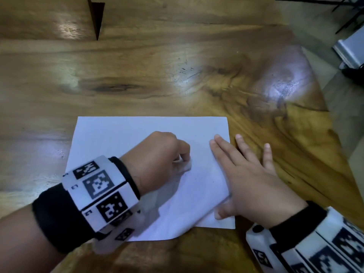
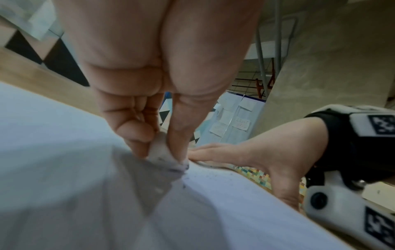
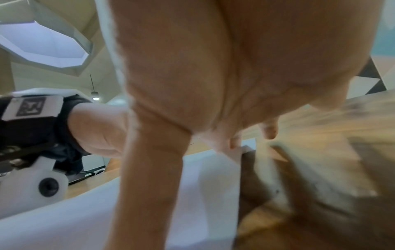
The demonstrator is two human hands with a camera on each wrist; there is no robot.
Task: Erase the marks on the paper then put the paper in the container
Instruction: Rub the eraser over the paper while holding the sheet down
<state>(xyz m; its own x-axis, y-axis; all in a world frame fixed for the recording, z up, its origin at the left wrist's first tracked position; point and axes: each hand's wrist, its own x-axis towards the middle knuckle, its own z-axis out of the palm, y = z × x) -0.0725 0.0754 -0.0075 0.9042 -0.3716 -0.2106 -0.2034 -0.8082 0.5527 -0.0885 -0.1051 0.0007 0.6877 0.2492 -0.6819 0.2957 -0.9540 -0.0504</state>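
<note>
The eraser [image 1: 186, 166] is pinched in the left hand [image 1: 157, 154] and pressed on the paper [image 1: 122, 138], which lies on the table [image 1: 177, 75]. Its 3 o'clock edge is pinned by the flat, spread right hand [image 1: 250, 178]. Faint specks remain, so erasing seems unfinished. No container is seen.

It looks like an office or studio workroom, going by the broad glossy wooden table [image 1: 137, 75], the board of pinned paper notes [image 2: 235, 118] across the room, the black-and-white triangle-patterned wall [image 2: 53, 55], the octagonal recessed ceiling light [image 3: 45, 45] and the concrete-like floor [image 1: 319, 22].
</note>
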